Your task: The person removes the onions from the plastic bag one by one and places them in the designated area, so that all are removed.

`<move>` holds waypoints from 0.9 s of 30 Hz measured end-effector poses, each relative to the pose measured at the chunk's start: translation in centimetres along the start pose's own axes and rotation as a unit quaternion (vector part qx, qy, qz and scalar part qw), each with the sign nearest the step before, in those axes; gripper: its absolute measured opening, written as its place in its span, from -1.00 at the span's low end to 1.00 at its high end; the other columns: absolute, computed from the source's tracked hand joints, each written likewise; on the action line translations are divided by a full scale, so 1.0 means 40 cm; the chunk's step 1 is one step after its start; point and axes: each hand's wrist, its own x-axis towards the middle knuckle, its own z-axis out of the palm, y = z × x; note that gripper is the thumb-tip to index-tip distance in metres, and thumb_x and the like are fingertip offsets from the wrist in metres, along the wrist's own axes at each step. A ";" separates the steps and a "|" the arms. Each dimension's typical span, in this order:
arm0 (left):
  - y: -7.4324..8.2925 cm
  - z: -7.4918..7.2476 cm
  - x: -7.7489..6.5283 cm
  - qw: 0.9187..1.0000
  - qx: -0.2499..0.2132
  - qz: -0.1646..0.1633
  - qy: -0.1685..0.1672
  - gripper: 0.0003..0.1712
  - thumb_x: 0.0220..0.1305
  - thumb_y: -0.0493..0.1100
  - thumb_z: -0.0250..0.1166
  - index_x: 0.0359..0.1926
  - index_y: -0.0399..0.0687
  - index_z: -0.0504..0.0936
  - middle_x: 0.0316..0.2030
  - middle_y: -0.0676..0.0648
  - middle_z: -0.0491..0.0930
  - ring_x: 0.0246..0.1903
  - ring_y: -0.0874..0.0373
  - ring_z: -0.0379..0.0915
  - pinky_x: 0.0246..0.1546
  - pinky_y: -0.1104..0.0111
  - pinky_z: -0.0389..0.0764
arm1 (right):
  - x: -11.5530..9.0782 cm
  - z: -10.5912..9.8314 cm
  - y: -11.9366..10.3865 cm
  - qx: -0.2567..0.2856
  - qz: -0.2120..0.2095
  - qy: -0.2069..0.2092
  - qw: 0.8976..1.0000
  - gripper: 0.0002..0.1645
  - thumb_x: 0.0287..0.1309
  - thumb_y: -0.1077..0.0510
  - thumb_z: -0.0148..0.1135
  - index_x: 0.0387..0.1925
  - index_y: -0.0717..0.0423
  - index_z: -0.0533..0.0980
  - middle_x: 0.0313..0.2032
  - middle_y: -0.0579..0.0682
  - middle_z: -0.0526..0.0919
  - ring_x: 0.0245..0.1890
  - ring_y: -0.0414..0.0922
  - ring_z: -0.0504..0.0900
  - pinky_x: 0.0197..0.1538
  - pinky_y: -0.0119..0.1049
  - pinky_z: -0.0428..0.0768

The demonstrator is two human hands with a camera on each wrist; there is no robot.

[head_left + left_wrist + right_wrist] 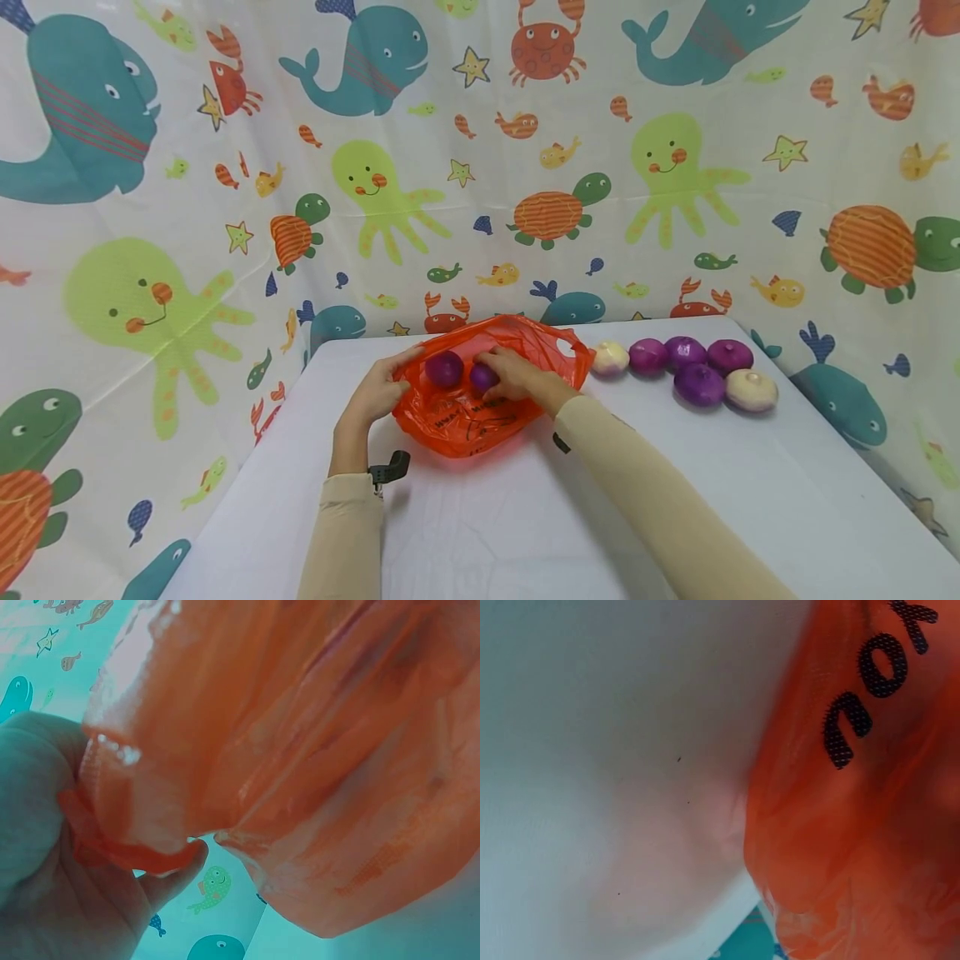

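Note:
A red plastic bag [438, 423] with black print lies on the white table with its mouth spread open. My left hand [377, 392] grips the left edge of the bag; in the left wrist view its thumb and fingers are around the gathered film [161, 787]. Inside the bag, my right hand [513, 372] holds a purple onion [482, 380] by its top. Just left of that one sits another purple onion [444, 369]. The right wrist view shows only the bag's printed side [855, 817] and the table, with the hand hidden.
To the right of the bag, several onions stand grouped on the table [660, 500]: purple ones [699, 384] and pale ones, such as the pale onion [752, 391] at the group's right. A curtain [480, 200] with sea animals hangs behind and beside the table.

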 end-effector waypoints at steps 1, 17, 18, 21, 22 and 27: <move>0.000 0.000 0.000 1.000 0.000 0.001 0.000 -0.14 0.29 -0.48 0.11 0.53 0.29 0.40 0.49 -0.11 0.39 0.12 -0.31 0.58 -0.09 0.20 0.79 | -0.001 -0.002 -0.002 0.003 -0.002 0.003 1.000 -0.12 0.19 0.05 0.50 0.49 -0.01 0.34 0.39 0.15 0.34 0.38 0.13 0.35 0.41 0.11 0.50; 0.003 -0.001 -0.001 1.000 -0.004 -0.003 -0.001 -0.14 0.31 -0.48 0.10 0.53 0.30 0.38 0.46 -0.15 0.42 0.12 -0.34 0.56 -0.10 0.21 0.79 | -0.040 -0.025 -0.005 -0.013 -0.081 0.071 0.994 -0.14 0.07 0.04 0.59 0.41 -0.07 0.47 0.31 0.08 0.44 0.32 0.07 0.38 0.33 0.06 0.57; 0.003 -0.001 -0.001 1.000 -0.004 -0.004 -0.001 -0.13 0.30 -0.48 0.10 0.53 0.30 0.38 0.46 -0.14 0.42 0.11 -0.34 0.56 -0.10 0.21 0.79 | -0.042 -0.026 -0.004 -0.014 -0.085 0.076 0.993 -0.15 0.07 0.04 0.59 0.41 -0.07 0.47 0.31 0.08 0.44 0.32 0.07 0.38 0.33 0.05 0.57; 0.002 -0.001 0.000 1.000 -0.003 -0.002 0.000 -0.14 0.30 -0.48 0.10 0.53 0.31 0.39 0.46 -0.14 0.42 0.11 -0.32 0.57 -0.09 0.21 0.79 | -0.048 -0.031 -0.002 -0.015 -0.090 0.089 0.992 -0.17 0.08 0.03 0.59 0.40 -0.10 0.49 0.30 0.07 0.44 0.32 0.06 0.38 0.34 0.04 0.57; 0.000 -0.001 0.000 1.000 -0.003 -0.002 0.000 -0.13 0.30 -0.48 0.10 0.53 0.31 0.39 0.46 -0.14 0.42 0.12 -0.32 0.56 -0.09 0.21 0.79 | -0.050 -0.032 -0.001 -0.012 -0.088 0.094 0.992 -0.17 0.08 0.02 0.59 0.40 -0.10 0.49 0.32 0.07 0.43 0.33 0.06 0.38 0.34 0.05 0.57; -0.002 -0.002 -0.002 1.000 0.001 -0.003 0.002 -0.14 0.31 -0.48 0.10 0.53 0.31 0.40 0.46 -0.14 0.43 0.13 -0.32 0.56 -0.09 0.20 0.79 | -0.075 -0.044 -0.008 0.023 -0.076 0.122 0.989 -0.18 0.09 -0.04 0.58 0.39 -0.20 0.49 0.41 0.07 0.38 0.39 0.10 0.36 0.33 0.14 0.57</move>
